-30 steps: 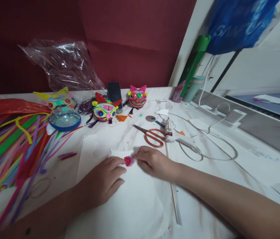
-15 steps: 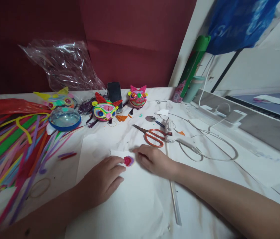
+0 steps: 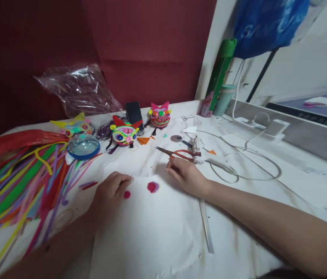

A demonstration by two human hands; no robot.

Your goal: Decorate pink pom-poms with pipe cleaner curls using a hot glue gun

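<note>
freed layered patch [image 3: 153, 187]; moved right hand [image 3: 187, 176] behind it to scissors [image 3: 170, 153], left hand [image 3: 109, 192] left of it; cannot tell either grip.

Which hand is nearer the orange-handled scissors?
Right: the right hand is at the scissors, partly covering them; the left hand is farther off to the left, beside the small red dot.

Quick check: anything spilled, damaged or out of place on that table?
Nothing looks spilled or damaged. It's only untidy: the pale cord lies in loose loops, the glue gun crowds the scissors, and orange scraps lie scattered about.
</note>
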